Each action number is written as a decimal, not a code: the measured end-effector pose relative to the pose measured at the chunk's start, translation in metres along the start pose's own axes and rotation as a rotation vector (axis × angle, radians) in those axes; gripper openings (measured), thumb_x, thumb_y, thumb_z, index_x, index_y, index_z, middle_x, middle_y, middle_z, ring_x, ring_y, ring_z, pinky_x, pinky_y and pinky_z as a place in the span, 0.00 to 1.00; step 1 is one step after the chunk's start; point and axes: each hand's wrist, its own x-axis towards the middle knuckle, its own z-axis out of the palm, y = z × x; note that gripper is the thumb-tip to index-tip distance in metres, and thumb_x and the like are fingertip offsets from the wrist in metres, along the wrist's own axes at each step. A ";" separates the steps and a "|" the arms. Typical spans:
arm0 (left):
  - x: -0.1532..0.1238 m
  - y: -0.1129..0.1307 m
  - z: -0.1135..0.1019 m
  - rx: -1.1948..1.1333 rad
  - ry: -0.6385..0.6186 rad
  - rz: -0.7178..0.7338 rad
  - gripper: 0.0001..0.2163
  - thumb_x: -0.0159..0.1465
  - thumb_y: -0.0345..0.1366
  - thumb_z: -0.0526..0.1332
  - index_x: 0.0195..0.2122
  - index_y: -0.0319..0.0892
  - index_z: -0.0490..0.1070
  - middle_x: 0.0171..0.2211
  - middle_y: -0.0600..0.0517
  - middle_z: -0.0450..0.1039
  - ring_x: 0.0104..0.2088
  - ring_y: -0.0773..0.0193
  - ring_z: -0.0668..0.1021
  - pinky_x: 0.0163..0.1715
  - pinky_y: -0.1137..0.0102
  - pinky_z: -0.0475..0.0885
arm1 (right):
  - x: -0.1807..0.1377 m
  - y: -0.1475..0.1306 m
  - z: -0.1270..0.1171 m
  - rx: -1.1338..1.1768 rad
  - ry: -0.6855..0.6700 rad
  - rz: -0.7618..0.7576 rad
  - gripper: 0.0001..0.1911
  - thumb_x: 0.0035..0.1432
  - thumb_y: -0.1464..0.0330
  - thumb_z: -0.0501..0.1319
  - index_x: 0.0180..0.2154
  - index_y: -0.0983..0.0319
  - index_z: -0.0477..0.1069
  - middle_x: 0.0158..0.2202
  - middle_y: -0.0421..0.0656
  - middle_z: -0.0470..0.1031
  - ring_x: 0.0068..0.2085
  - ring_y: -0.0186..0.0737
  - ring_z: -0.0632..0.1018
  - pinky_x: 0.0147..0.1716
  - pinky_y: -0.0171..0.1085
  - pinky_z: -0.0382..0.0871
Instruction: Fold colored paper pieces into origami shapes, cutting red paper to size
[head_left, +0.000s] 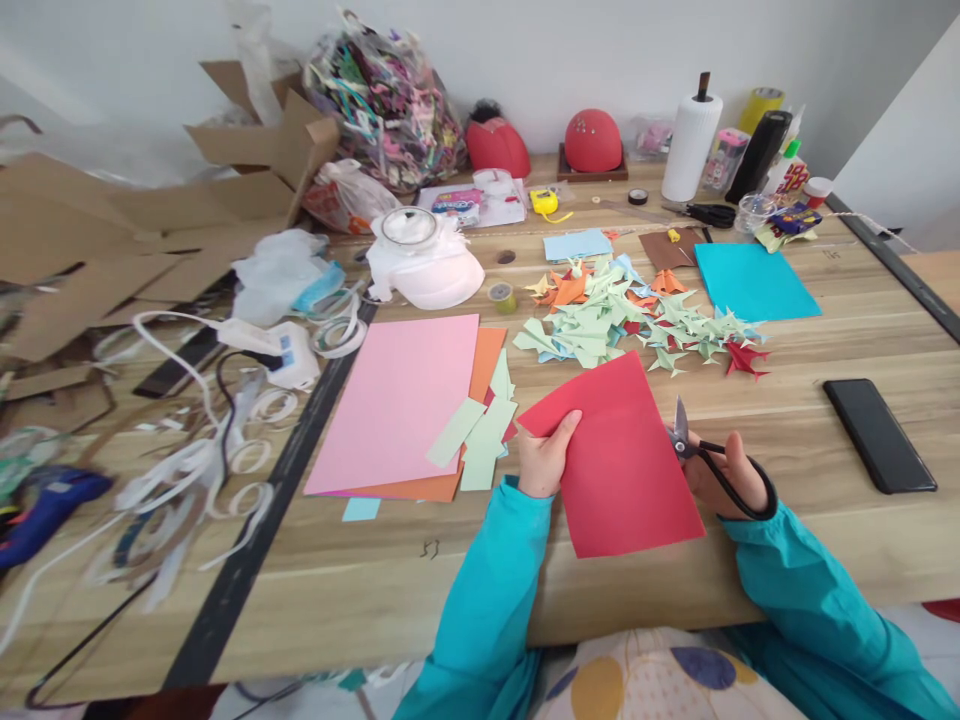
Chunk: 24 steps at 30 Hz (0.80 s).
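While the left hand (547, 458) pinches red paper (626, 470) at lower centre, the right hand (739, 468) grips scissors (682, 443); folded green pieces (600, 312) lie above centre. A phone (879, 435) rests far right.

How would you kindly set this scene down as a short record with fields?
Left grip: holds the red sheet by its left side
Right grip: holds scissors at that sheet's right edge
Beyond: folded paper pieces, mostly pale green, in a loose pile
To the left: pink sheet overlapping an orange sheet
To the right: black phone
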 end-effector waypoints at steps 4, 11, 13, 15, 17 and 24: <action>0.000 0.000 0.001 0.008 -0.026 -0.021 0.19 0.52 0.49 0.67 0.37 0.40 0.78 0.37 0.46 0.80 0.42 0.53 0.80 0.45 0.60 0.77 | -0.001 -0.006 0.005 -0.055 -0.020 0.000 0.51 0.43 0.33 0.52 0.60 0.59 0.61 0.47 0.51 0.73 0.48 0.50 0.75 0.47 0.46 0.68; 0.001 -0.003 0.000 -0.024 -0.036 -0.015 0.19 0.53 0.48 0.68 0.40 0.39 0.77 0.39 0.46 0.80 0.43 0.53 0.80 0.45 0.60 0.76 | -0.001 -0.001 0.001 -0.062 0.020 -0.046 0.49 0.45 0.33 0.51 0.59 0.59 0.62 0.49 0.51 0.74 0.50 0.51 0.74 0.47 0.45 0.68; 0.001 -0.003 0.000 -0.023 -0.030 -0.010 0.20 0.53 0.48 0.68 0.41 0.39 0.77 0.40 0.46 0.80 0.44 0.53 0.80 0.46 0.60 0.76 | 0.000 0.000 0.000 -0.071 0.054 -0.052 0.50 0.45 0.33 0.49 0.59 0.59 0.62 0.50 0.51 0.73 0.51 0.52 0.73 0.48 0.45 0.68; 0.001 -0.003 0.000 -0.016 -0.010 -0.010 0.20 0.53 0.48 0.68 0.41 0.39 0.77 0.40 0.46 0.80 0.46 0.53 0.79 0.47 0.61 0.76 | 0.000 0.001 -0.001 -0.077 0.079 -0.068 0.50 0.45 0.32 0.47 0.60 0.58 0.61 0.51 0.51 0.73 0.52 0.52 0.73 0.48 0.45 0.67; 0.002 -0.003 0.000 -0.015 0.009 -0.016 0.21 0.52 0.49 0.68 0.41 0.39 0.77 0.40 0.46 0.80 0.47 0.52 0.79 0.47 0.60 0.75 | 0.001 0.001 0.000 -0.078 0.078 -0.085 0.51 0.45 0.32 0.47 0.60 0.58 0.60 0.52 0.51 0.72 0.52 0.52 0.73 0.49 0.46 0.66; 0.002 -0.001 -0.001 -0.049 -0.043 -0.077 0.22 0.51 0.50 0.68 0.41 0.39 0.77 0.40 0.45 0.80 0.44 0.53 0.80 0.45 0.60 0.76 | 0.001 0.004 -0.006 -0.061 0.019 -0.057 0.51 0.45 0.33 0.49 0.61 0.59 0.60 0.51 0.51 0.72 0.51 0.52 0.73 0.49 0.46 0.67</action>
